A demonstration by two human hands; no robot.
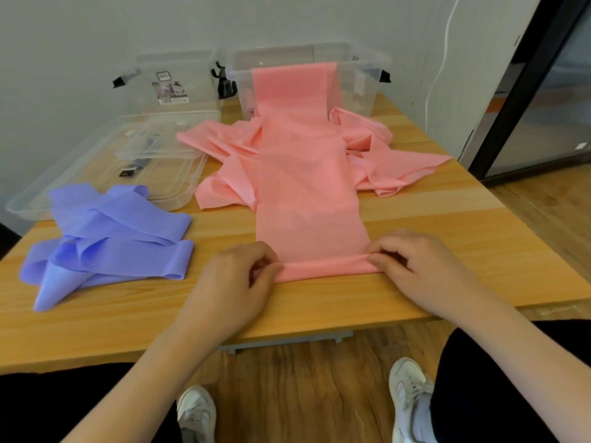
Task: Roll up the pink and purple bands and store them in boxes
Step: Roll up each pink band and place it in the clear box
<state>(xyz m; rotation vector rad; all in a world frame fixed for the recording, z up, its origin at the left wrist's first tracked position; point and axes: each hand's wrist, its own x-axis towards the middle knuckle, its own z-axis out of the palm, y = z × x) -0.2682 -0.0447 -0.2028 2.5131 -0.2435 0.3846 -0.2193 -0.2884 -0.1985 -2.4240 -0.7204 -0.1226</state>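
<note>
Head view
Pink band (307, 174): a long flat strip runs straight away from the person down the middle of the wooden table (447, 251). Its far end is draped over the front wall of a clear storage box (361, 81) and hangs into it. More of the same pink band lies bunched in loose folds on both sides of the strip, just in front of that box.
Near end of the pink band: turned over into a short, narrow roll lying crosswise close to the table's front edge.
Left hand (236, 282): fingers curled, thumb and fingertips pinching the left end of the roll.
Right hand (415, 266): fingers curled, thumb and fingertips pinching the right end of the roll, knuckles up.
Purple band (112, 235): unrolled, heaped in loose overlapping loops on the left part of the table, well apart from both hands, one pointed fold reaching toward the front edge.
Second clear box (179, 78): at the back left against the wall, bearing a printed label, with black latches on its sides.
Clear lids (128, 161): lying flat in front of the second box, the purple band overlapping their near edge.
Below the table: two white sneakers (409, 394) on wood flooring.
</note>
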